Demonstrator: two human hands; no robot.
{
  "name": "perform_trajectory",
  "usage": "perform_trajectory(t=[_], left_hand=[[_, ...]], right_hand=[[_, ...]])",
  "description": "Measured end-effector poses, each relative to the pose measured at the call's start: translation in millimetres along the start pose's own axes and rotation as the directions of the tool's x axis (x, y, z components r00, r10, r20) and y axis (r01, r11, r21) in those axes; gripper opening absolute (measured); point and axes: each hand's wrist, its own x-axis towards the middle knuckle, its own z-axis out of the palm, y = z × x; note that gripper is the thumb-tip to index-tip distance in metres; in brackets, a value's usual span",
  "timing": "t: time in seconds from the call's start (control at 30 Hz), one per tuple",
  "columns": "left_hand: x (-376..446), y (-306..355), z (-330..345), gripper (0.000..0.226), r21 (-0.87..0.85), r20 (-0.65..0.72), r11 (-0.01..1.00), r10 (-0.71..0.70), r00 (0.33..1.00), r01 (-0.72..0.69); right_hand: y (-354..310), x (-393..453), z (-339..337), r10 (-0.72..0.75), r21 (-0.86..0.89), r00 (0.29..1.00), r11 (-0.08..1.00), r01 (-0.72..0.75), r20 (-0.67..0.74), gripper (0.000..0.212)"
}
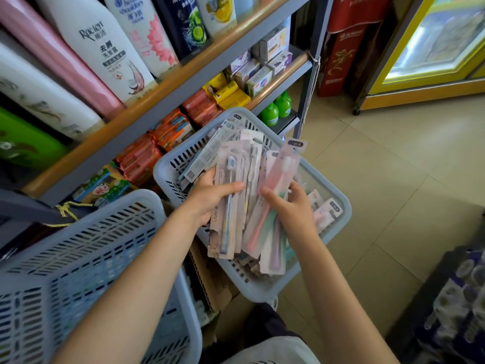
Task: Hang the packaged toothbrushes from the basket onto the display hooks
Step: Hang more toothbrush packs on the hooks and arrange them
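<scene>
A grey slotted basket [333,190] stands tilted in front of the shelves, filled with several packaged toothbrushes. My left hand [210,197] grips a fanned stack of beige toothbrush packs [227,206] above the basket, thumb across their fronts. My right hand [291,206] holds a pink toothbrush pack [282,166] and others under it, fingers curled round them. A loose pack [328,214] lies by the basket's right rim. No display hooks are in view.
A second grey basket [86,245] sits at the lower left. Shelves [157,95] with shampoo bottles, soap boxes and wrapped bars fill the left and top. Tiled floor lies to the right, with a yellow-framed freezer [430,61] at the top right.
</scene>
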Motion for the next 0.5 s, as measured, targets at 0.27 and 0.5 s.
perform_trajectory(t=[0.27, 0.5], left_hand=[[-123, 36, -51, 0.052, -0.279, 0.048, 0.935, 0.242, 0.969, -0.219], [-240, -17, -161, 0.051, -0.332, -0.094, 0.878, 0.332, 0.939, -0.344]], right_hand=[[-72, -78, 54, -0.211, 0.023, 0.908, 0.976, 0.218, 0.361, 0.045], [-42, -168, 201, -0.373, -0.142, 0.836, 0.877, 0.459, 0.402, 0.038]])
